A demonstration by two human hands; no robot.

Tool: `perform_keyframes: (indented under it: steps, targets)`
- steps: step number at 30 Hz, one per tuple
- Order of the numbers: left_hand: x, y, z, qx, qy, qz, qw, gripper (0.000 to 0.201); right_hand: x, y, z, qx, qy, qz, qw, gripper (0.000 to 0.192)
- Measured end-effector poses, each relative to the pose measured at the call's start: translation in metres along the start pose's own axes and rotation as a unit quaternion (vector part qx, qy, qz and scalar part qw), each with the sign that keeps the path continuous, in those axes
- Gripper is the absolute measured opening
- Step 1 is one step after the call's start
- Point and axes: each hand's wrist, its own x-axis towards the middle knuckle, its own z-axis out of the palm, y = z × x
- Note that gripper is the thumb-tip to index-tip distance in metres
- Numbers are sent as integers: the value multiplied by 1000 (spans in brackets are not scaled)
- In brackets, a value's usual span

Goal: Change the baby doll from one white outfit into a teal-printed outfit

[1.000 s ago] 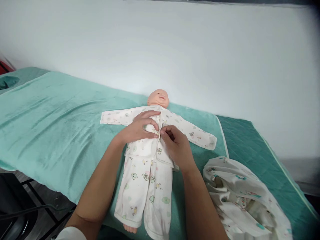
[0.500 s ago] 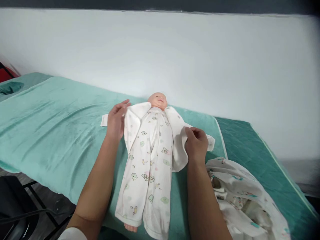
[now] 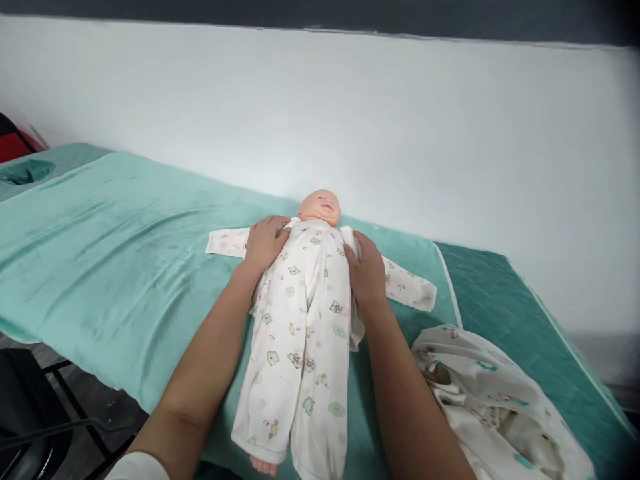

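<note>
A baby doll (image 3: pixel 323 205) lies face up on a mint-green towel (image 3: pixel 100 253), dressed in white printed one-piece pants (image 3: pixel 300 320). One bare foot (image 3: pixel 263 465) sticks out at the near end. A matching white jacket (image 3: pixel 411 289) lies open under the doll, its sleeves spread to both sides. My left hand (image 3: pixel 265 243) rests on the jacket's flap at the doll's shoulder on the left. My right hand (image 3: pixel 367 270) presses the other flap against the doll's side on the right. Both hands flank the doll's chest, fingers curved over the cloth.
A crumpled white printed cloth (image 3: pixel 490 400) lies at the near right on the darker teal mattress (image 3: pixel 500 293). A white wall (image 3: pixel 350 120) runs close behind the bed. A black chair frame (image 3: pixel 30 427) stands at the lower left, below the bed's edge.
A second ago both hands worked at the jacket's closed front on the chest. They then pulled the flaps apart, and now they sit at the doll's shoulders with the jacket open.
</note>
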Motion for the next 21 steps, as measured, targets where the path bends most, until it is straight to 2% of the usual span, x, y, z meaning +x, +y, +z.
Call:
perform_keyframes:
  steps: [6,10,15,18,21]
  targets:
    - [12,-1,2,64,-10,-16,998,33,32,4,7,-97,-42,22,994,42]
    - [15,-6,0,118,0,-67,991,37,53,25,1,-111,-52,21,992,39]
    - [17,-17,-6,143,3,-158,977,34,67,54,-14,-150,-45,68,985,36]
    - [17,-20,-8,134,-6,-171,976,34,59,40,-16,-129,-16,-21,991,43]
    - [16,-20,-8,119,-7,-160,980,35,42,2,-15,-42,-6,-142,989,42]
